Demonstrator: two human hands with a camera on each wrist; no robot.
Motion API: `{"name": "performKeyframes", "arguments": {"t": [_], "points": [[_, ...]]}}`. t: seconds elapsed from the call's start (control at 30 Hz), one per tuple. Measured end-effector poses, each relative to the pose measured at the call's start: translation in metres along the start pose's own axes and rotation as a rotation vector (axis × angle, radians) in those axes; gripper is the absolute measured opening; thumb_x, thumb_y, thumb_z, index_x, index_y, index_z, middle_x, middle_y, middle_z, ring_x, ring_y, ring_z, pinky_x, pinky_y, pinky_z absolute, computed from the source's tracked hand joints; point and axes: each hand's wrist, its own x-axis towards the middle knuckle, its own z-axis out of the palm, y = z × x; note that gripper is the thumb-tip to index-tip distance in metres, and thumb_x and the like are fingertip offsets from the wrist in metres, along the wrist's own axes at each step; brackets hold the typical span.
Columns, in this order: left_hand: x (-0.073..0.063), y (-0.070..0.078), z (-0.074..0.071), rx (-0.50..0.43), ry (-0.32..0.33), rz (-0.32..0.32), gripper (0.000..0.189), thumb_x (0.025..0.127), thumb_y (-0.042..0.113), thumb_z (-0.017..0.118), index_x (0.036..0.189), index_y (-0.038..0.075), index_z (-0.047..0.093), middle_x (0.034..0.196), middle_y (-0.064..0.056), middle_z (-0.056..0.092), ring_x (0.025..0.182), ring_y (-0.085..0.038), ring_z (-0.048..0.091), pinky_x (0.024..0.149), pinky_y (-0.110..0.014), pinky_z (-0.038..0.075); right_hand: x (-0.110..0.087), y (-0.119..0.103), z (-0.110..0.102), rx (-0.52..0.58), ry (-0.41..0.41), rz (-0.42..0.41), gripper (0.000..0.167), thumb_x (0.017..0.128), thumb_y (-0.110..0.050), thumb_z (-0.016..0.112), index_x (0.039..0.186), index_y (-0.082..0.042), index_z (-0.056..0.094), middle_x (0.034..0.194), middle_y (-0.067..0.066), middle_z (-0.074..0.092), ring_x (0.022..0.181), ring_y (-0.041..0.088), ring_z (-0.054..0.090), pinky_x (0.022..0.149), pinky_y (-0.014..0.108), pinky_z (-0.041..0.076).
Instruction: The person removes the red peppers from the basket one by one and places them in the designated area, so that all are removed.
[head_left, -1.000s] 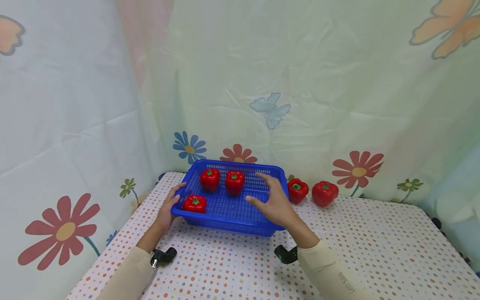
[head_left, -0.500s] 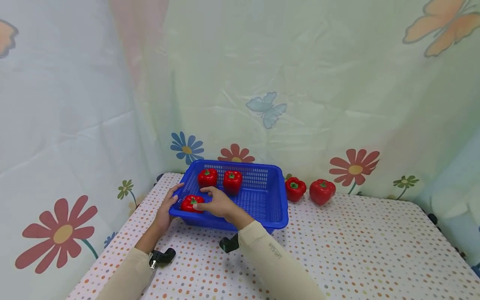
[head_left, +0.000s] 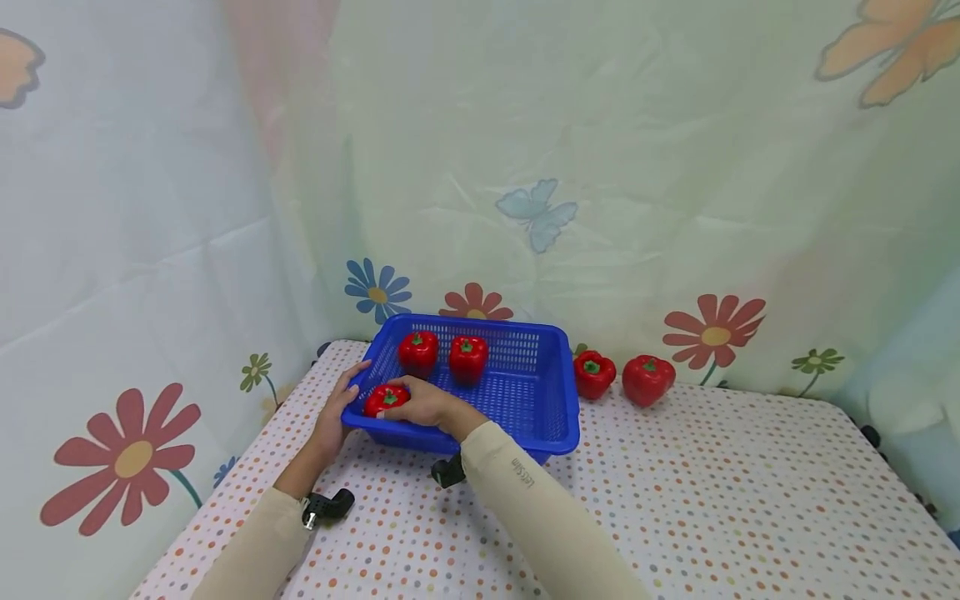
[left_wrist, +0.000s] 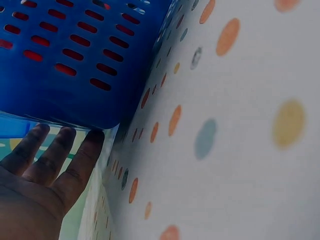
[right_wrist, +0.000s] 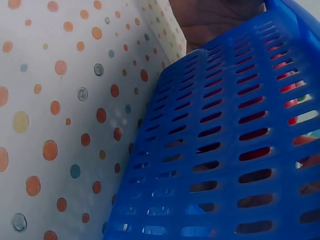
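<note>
A blue plastic basket with slotted walls stands at the back left of the table, holding several red bell peppers. My right hand reaches over its front rim and grips the front-left bell pepper between thumb and fingers. Two more bell peppers, one at the back left and one at the back middle, stand upright inside. My left hand rests against the basket's left end. In the left wrist view its straight fingers touch the blue wall. The basket's slotted outer wall fills much of the right wrist view.
Two red bell peppers, one beside the basket and one farther right, sit on the table. A dotted cloth covers the table. A flowered curtain hangs close behind the basket.
My right hand has moved left from above the basket's right part to the front-left bell pepper and closed on it. My left hand has stayed at the basket's left end.
</note>
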Motion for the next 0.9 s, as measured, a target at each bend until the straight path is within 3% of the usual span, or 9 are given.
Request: {"name": "performKeyframes", "arguments": {"t": [0.5, 0.9], "points": [[0.0003, 0.0011, 0.0018, 0.002, 0.014, -0.017, 0.051, 0.104, 0.034, 0.026, 0.155, 0.031, 0.023, 0.165, -0.011, 0.01, 0.147, -0.044, 0.023, 0.111, -0.066, 0.029, 0.0032, 0.0029, 0.0011, -0.011, 0.049, 0.014, 0.068, 0.084, -0.035, 0.077, 0.142, -0.012, 0.05, 0.138, 0.015, 0.055, 0.12, 0.031, 0.053, 0.107, 0.052, 0.043], [0.0008, 0.001, 0.0014, 0.008, 0.01, -0.026, 0.05, 0.104, 0.036, 0.024, 0.155, 0.033, 0.023, 0.165, -0.011, 0.01, 0.147, -0.045, 0.024, 0.11, -0.066, 0.03, -0.0043, 0.0009, -0.0029, 0.157, 0.158, 0.056, 0.073, 0.079, -0.033, 0.081, 0.14, -0.011, 0.047, 0.135, 0.016, 0.056, 0.118, 0.034, 0.056, 0.101, 0.052, 0.048]]}}
